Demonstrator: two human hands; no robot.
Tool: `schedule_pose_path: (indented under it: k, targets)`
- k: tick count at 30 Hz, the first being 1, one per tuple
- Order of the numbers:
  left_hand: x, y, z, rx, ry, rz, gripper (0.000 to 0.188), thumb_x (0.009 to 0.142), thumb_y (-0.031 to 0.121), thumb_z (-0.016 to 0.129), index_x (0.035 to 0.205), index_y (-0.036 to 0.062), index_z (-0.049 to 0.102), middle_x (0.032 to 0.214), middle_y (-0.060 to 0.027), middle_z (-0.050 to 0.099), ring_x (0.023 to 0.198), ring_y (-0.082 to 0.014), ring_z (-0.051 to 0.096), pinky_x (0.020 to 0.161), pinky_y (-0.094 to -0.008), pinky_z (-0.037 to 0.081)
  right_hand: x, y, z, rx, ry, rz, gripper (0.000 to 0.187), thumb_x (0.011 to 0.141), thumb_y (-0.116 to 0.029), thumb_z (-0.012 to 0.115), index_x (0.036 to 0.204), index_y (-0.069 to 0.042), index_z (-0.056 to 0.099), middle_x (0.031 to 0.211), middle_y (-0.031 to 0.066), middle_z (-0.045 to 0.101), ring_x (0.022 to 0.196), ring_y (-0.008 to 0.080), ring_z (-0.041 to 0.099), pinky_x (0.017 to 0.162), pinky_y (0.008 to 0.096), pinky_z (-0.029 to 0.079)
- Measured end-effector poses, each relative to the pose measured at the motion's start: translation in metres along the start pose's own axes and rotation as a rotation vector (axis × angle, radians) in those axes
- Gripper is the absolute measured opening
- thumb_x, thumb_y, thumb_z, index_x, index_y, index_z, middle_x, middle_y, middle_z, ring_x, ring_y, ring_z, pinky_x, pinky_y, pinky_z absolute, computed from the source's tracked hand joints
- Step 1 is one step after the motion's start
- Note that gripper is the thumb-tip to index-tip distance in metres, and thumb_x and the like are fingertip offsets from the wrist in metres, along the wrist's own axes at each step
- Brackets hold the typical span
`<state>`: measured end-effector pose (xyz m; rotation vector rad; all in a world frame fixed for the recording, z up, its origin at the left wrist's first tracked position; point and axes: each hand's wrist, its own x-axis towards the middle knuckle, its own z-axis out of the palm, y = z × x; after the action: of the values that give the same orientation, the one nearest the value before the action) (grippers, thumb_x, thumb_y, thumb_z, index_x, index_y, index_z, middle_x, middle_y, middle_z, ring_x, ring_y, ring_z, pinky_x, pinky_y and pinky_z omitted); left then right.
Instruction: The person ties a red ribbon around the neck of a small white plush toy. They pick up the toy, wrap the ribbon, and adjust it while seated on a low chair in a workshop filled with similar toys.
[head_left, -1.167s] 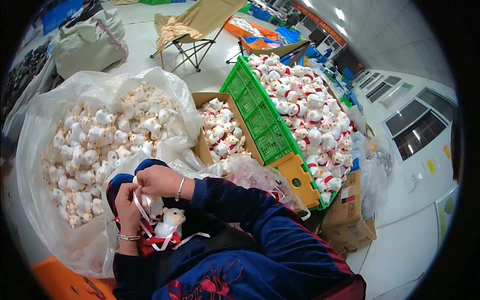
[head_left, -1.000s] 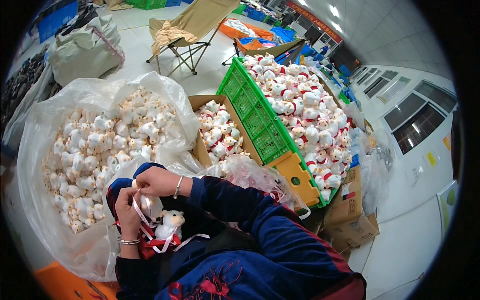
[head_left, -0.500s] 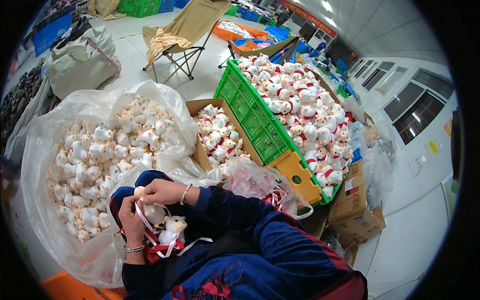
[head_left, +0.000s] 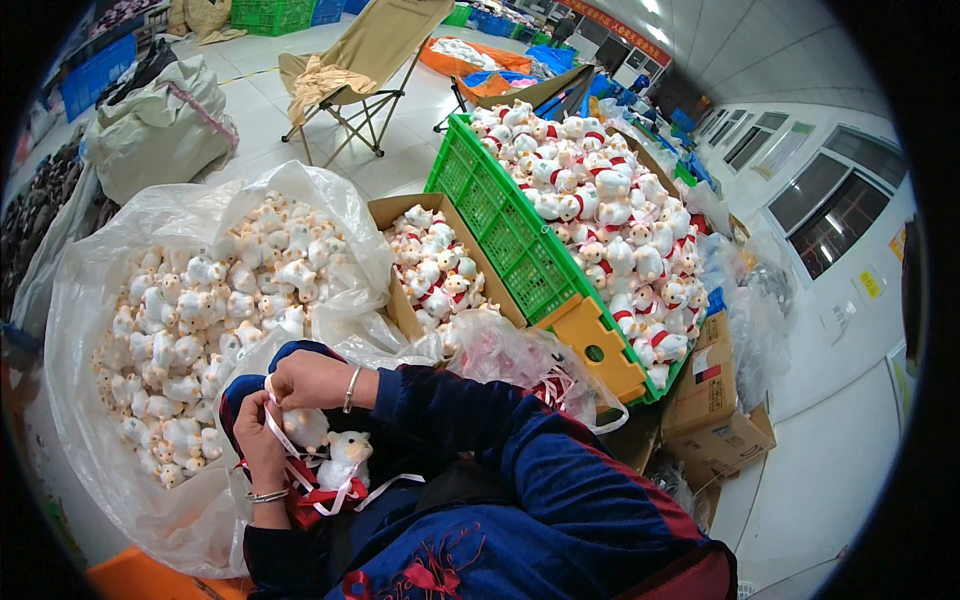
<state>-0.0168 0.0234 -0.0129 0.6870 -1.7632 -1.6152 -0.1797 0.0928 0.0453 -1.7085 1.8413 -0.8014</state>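
Observation:
Over my lap, my left hand (head_left: 262, 448) and my right hand (head_left: 312, 382) meet at the neck of a small white plush toy (head_left: 304, 428). Closed fingers of both hands pinch a pale pink ribbon (head_left: 280, 430) there. The right hand covers most of this toy's head, and the fingertips are partly hidden. Just beside it, a second plush toy (head_left: 346, 458) with a cream face sits upright on my lap, touched by neither hand. Loose pink ribbon ends and red cloth pieces (head_left: 305, 508) lie under and around it.
A clear plastic bag (head_left: 75, 400) of undressed plush toys stands at left. Ahead are a cardboard box (head_left: 510, 308) and a green crate (head_left: 490, 215) heaped with red-scarfed ones. A plastic bag of ribbons (head_left: 500, 352) lies by my right forearm. A folding chair (head_left: 375, 45) stands beyond.
My right hand has shifted slightly left and down, hiding more of the held toy's head. The left hand stays nearly in place. The second toy has not moved.

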Motion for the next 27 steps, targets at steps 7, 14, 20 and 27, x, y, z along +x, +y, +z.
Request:
schedule_pose_path:
  k: [7, 14, 20, 27]
  targets:
    - [0.0, -0.007, -0.007, -0.043, -0.048, -0.035, 0.008, 0.095, 0.007, 0.063, 0.095, 0.0001, 0.061, 0.088, 0.0002, 0.057, 0.08, -0.0072, 0.052, 0.073, -0.0216, 0.044, 0.01, 0.002, -0.004, -0.199, -0.022, 0.068, 0.021, 0.071, -0.023, 0.076, 0.079, -0.006, 0.068, 0.078, 0.0169, 0.069, 0.078, 0.0374, 0.068, 0.069, 0.0443, 0.053]
    - [0.004, -0.003, -0.007, 0.079, -0.064, 0.188, 0.008, 0.098, 0.011, 0.063, 0.096, 0.0029, 0.062, 0.086, 0.0047, 0.054, 0.075, -0.0042, 0.048, 0.067, -0.0196, 0.04, 0.003, 0.001, 0.005, -0.324, 0.018, -0.109, 0.017, 0.079, -0.018, 0.069, 0.085, -0.002, 0.063, 0.078, 0.019, 0.068, 0.079, 0.0382, 0.068, 0.067, 0.0455, 0.052]
    - [0.003, -0.003, -0.007, 0.018, -0.067, 0.081, 0.009, 0.098, 0.01, 0.062, 0.094, 0.0025, 0.063, 0.086, 0.0038, 0.057, 0.077, -0.0044, 0.049, 0.069, -0.0195, 0.041, 0.002, 0.006, 0.02, -0.343, 0.032, -0.09, 0.013, 0.08, -0.015, 0.065, 0.08, -0.003, 0.06, 0.071, 0.0183, 0.064, 0.072, 0.0374, 0.066, 0.064, 0.0457, 0.051]
    - [-0.004, 0.013, -0.002, 0.08, -0.033, 0.119, 0.009, 0.094, 0.007, 0.063, 0.093, -0.0015, 0.063, 0.087, -0.005, 0.062, 0.079, -0.0103, 0.056, 0.073, -0.0245, 0.046, 0.004, 0.003, -0.021, -0.106, -0.26, -0.018, 0.015, 0.08, -0.014, 0.065, 0.084, -0.001, 0.071, 0.078, 0.0179, 0.069, 0.071, 0.0333, 0.067, 0.065, 0.0386, 0.051]
